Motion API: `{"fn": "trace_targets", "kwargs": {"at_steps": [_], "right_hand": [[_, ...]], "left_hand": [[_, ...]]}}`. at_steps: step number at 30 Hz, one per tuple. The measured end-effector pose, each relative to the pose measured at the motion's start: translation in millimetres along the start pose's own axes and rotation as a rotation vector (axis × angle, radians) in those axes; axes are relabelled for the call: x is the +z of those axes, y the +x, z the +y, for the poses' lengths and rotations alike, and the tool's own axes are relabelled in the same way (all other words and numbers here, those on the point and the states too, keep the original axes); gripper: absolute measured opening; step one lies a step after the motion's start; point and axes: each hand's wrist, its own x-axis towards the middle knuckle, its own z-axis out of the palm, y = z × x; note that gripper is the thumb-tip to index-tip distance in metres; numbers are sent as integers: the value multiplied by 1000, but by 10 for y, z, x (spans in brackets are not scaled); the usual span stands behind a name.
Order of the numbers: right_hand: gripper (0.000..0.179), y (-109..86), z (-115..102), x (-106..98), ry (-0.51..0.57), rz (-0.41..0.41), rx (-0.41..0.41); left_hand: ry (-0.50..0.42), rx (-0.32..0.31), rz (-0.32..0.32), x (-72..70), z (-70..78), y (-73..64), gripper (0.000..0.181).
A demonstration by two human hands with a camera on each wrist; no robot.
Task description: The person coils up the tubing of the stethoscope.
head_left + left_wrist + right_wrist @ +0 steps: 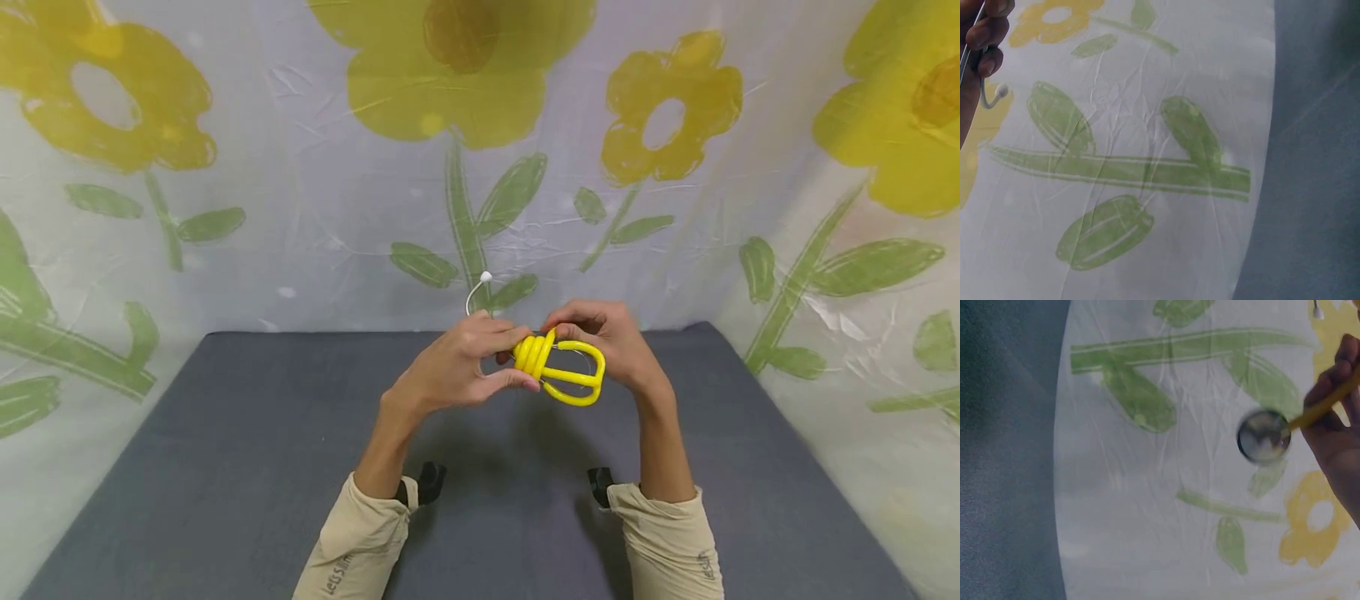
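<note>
A stethoscope with yellow tubing is held up in front of me, above the table. Several turns of tubing are wound round its middle, and a yellow loop sticks out to the right. My left hand grips the wound part between thumb and fingers; beyond it a thin metal ear tube ends in a white ear tip. At the right side of the coil, my right hand pinches the tubing. In the right wrist view the round metal chest piece hangs off the tube beside that hand's fingers.
A dark grey table spreads below both forearms. Behind it and along both sides hangs a pale curtain printed with yellow flowers and green leaves. Dark straps with small black mounts sit at the sleeve cuffs.
</note>
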Motion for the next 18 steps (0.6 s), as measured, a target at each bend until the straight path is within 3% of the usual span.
{"fn": "trace_targets", "kwargs": {"at_steps": [3, 8, 11, 18], "right_hand": [[16, 6, 24, 22, -46, -50, 54], [24, 27, -9, 117, -108, -116, 127], [28, 50, -74, 156, -59, -136, 148], [33, 79, -209, 213, 122, -187, 238]], "left_hand": [[32, -24, 67, -3, -19, -4, 41], [87, -119, 170, -31, -43, -41, 46], [92, -165, 217, -53, -35, -36, 45], [173, -202, 315, -5, -32, -25, 46]]}}
